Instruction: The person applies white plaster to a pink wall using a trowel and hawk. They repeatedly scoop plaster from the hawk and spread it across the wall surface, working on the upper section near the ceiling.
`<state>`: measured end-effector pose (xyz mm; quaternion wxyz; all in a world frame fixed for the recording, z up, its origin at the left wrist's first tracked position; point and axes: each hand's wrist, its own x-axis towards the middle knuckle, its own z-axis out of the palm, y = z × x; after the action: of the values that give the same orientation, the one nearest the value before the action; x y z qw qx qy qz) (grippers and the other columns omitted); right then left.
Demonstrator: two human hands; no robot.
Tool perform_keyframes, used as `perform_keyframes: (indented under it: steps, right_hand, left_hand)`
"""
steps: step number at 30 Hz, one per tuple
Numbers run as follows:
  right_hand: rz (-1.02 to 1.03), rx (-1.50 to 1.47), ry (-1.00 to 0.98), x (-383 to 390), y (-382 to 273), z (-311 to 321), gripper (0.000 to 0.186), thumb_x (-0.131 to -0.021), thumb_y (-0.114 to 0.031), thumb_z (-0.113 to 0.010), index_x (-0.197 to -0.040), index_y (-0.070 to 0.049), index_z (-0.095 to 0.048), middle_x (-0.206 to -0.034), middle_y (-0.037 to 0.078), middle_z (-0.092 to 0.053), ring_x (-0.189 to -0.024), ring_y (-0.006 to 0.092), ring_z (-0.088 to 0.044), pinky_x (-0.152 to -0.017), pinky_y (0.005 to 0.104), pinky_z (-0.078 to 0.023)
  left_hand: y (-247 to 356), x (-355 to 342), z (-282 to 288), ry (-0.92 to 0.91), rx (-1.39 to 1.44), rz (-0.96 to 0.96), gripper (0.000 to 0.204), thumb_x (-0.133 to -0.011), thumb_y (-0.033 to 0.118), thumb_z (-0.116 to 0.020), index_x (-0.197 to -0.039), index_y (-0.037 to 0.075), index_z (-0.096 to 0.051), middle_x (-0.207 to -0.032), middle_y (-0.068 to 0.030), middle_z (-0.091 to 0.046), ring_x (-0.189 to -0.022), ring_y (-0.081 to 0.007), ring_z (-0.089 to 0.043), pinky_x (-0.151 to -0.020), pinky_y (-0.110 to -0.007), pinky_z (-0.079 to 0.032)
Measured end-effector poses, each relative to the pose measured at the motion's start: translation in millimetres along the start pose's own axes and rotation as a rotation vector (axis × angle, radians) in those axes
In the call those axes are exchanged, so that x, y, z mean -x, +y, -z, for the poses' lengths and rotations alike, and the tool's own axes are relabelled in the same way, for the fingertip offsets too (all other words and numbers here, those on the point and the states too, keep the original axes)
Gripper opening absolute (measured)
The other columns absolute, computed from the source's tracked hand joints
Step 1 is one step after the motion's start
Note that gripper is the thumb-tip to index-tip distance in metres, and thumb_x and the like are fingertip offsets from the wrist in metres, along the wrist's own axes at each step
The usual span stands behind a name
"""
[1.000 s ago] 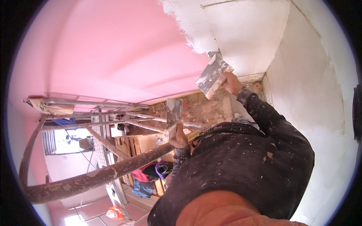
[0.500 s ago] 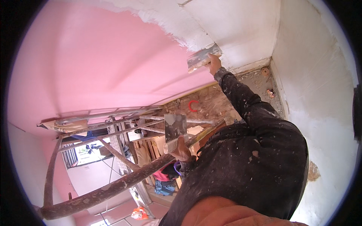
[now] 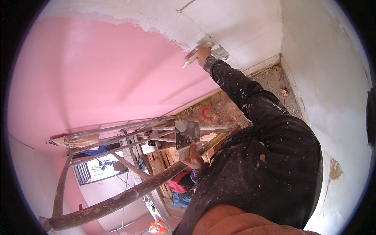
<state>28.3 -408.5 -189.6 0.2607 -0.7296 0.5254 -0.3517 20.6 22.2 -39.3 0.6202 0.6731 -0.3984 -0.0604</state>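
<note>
My right hand (image 3: 203, 54) is closed round a wide putty knife (image 3: 190, 60), reaching up to the wall where white filler meets pink paint. Its blade appears nearly edge-on and close to the surface; exact contact is hard to make out. A grey smeared patch (image 3: 220, 52) shows on the wall just right of that hand. Lower down, my left hand (image 3: 192, 157) grips a second putty knife (image 3: 187, 134), its broad metal blade pointing up and carrying pale filler. Both dark sleeves are spotted with white splashes.
Below my left hand runs a stained scaffold pole (image 3: 117, 199), joined to further poles at left. A white wall (image 3: 329, 98) meets the pink wall (image 3: 109, 70) at a corner. Debris and a red curved piece (image 3: 206, 112) lie on the floor.
My right hand has moved left and slightly up along the wall, turning its blade from broad face to nearly edge-on. My left hand still holds its knife; the whole view has shifted a little.
</note>
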Motion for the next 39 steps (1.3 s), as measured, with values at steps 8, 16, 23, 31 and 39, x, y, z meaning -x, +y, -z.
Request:
perform_keyframes:
  steps: [8, 16, 23, 31, 39]
  right_hand:
    - [-0.115, -0.003, -0.160, -16, -42, 41, 0.038, -0.078, -0.011, -0.069, -0.115, -0.008, -0.061, -0.114, 0.016, -0.065, -0.105, 0.0286, -0.064, -0.084, 0.0390, -0.053]
    - [0.054, 0.074, -0.066, -31, -70, 87, 0.049, -0.079, -0.014, -0.066, -0.125, -0.001, -0.052, -0.112, 0.016, -0.064, -0.108, 0.0286, -0.062, -0.092, 0.0395, -0.046]
    - [-0.352, -1.659, 0.271, 30, -96, 32, 0.028, -0.080, -0.007, -0.061, -0.106, -0.002, -0.051, -0.084, 0.008, -0.058, -0.079, 0.0222, -0.059, -0.067, 0.0345, -0.049]
    - [-0.304, -1.172, 0.277, 34, 71, -122, 0.021, -0.082, -0.010, -0.062, -0.101, -0.007, -0.056, -0.088, 0.008, -0.061, -0.083, 0.0218, -0.063, -0.071, 0.0371, -0.052]
    - [-0.172, -0.458, 0.151, 10, 24, -80, 0.034, -0.080, -0.016, -0.067, -0.108, -0.007, -0.052, -0.096, 0.014, -0.064, -0.092, 0.0299, -0.064, -0.080, 0.0453, -0.050]
  left_hand:
    - [-46, 9, 39, -0.041, -0.180, 0.018, 0.028, -0.079, 0.011, -0.070, -0.100, -0.005, -0.062, -0.096, -0.0108, -0.064, -0.083, -0.0205, -0.060, -0.077, -0.034, -0.048]
    - [-24, -1, 17, -0.012, -0.125, -0.011, 0.024, -0.077, 0.003, -0.064, -0.099, -0.005, -0.061, -0.093, -0.0099, -0.063, -0.081, -0.0206, -0.058, -0.077, -0.031, -0.047]
    - [2, -8, -4, 0.036, 0.090, 0.108, 0.022, -0.077, 0.004, -0.064, -0.097, -0.004, -0.060, -0.094, -0.0097, -0.063, -0.083, -0.0198, -0.058, -0.079, -0.031, -0.046]
    - [0, -9, 1, -0.014, 0.097, 0.153, 0.029, -0.076, 0.001, -0.064, -0.105, -0.004, -0.060, -0.098, -0.0093, -0.064, -0.087, -0.0190, -0.059, -0.084, -0.031, -0.045]
    - [-27, 9, 36, 0.031, -0.107, 0.035, 0.031, -0.076, 0.004, -0.063, -0.106, -0.004, -0.062, -0.099, -0.0100, -0.064, -0.088, -0.0199, -0.059, -0.084, -0.031, -0.045]
